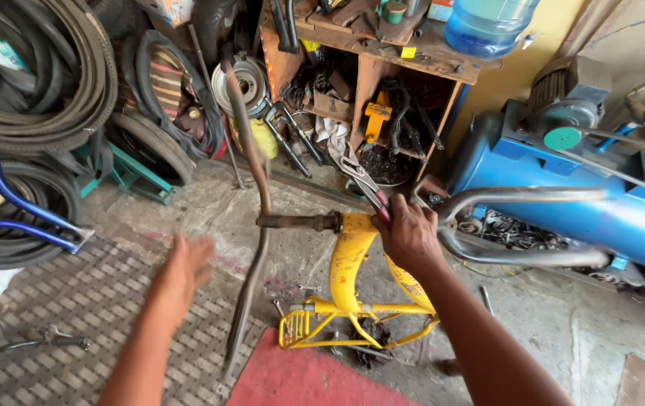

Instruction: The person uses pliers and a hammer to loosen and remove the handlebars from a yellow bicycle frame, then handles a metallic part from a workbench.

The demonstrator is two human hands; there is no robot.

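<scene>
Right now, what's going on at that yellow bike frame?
A person stands over a small yellow bike frame on the workshop floor. Their right hand holds red-handled pliers at the top of the frame, where the bare metal handlebar meets it. The left hand is open and blurred, holding nothing, beside a rusty curved bar. A blue compressor tank sits to the right, with piled tyres on the left.
</scene>
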